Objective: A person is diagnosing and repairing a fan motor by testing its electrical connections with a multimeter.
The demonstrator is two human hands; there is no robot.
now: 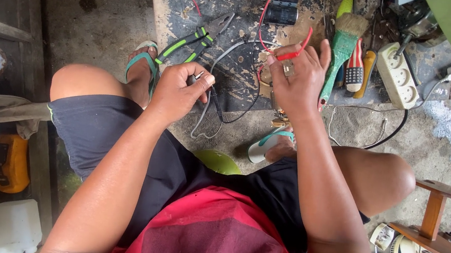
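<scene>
While seated, dusty concrete floor (102,6), perhaps workshop

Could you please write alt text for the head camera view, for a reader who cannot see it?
Seen from above, a seated person's right hand pinches a red wire while the left hand holds a small metal tool over a scuffed work mat. Green-handled pliers, a paintbrush and a power strip lie around.

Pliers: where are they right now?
Head view, upper centre-left: the pliers lie on the dark mat, just above the left hand, beside the sandalled foot.
</scene>
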